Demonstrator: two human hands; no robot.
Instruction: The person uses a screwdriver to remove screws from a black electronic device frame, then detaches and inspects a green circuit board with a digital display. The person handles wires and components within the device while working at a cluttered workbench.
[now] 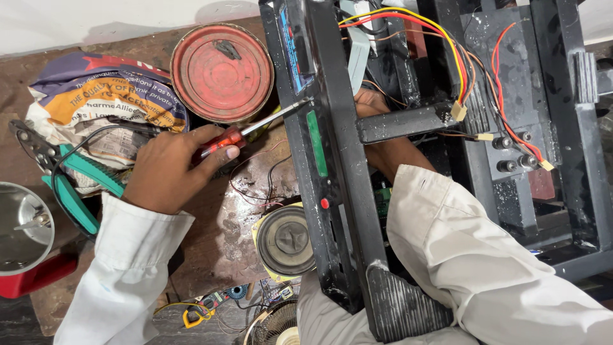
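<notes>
Black casing (332, 160) of some opened-up device sits upright mid-scene, guts and coloured wires (447, 57) exposed, so it looks well into being taken apart. Left hand (169, 169) has its fingers wrapped around a red-handled screwdriver (255, 128), tip on the casing's left edge. Right hand (377, 121) reaches inside; can't tell what its fingers do. Loose speaker (284, 239) nearby, red tin lid (222, 71) far-left, green pliers (70, 185) left on the worktop (217, 255).
</notes>
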